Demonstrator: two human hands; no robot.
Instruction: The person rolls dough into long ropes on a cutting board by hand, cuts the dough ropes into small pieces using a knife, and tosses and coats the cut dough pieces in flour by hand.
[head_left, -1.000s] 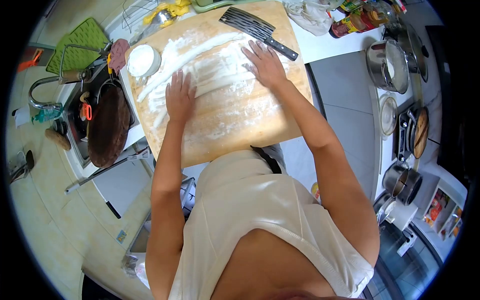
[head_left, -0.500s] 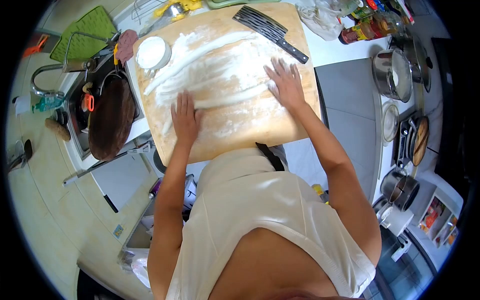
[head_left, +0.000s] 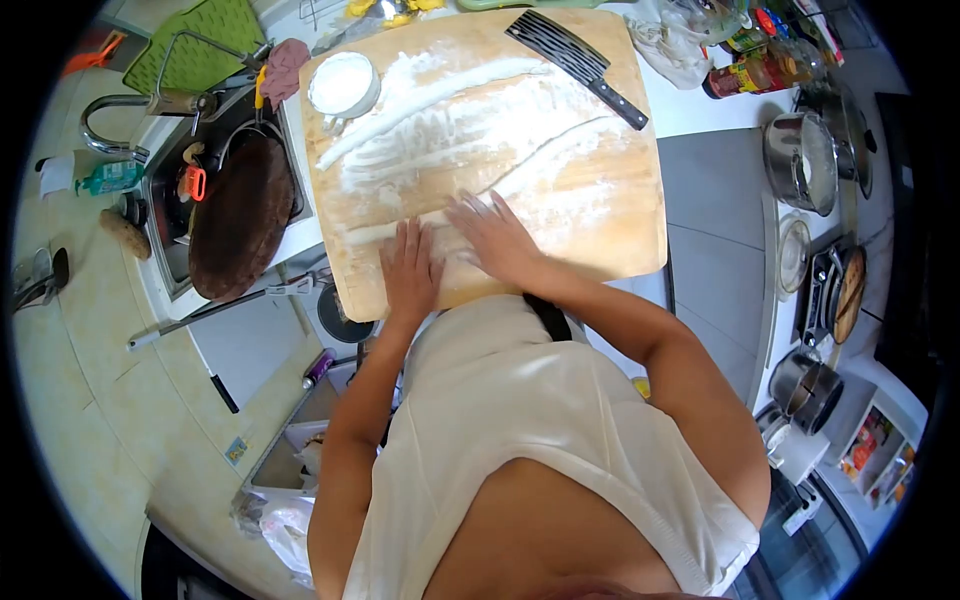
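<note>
We see left hand, right hand at the near dough rope on the board, grip flat, clasping nothing; flour probably prevents sticking, cleaver lies aside, likely for room.

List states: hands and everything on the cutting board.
Near dough rope: long, thin, partly hidden
Left hand: palm down on that rope
Right hand: palm down, fingers on same rope
Far dough rope: long, untouched
Cleaver: lying flat, unheld
White mug: upright, holding white powder
Cutting board: dusted with white powder
</note>
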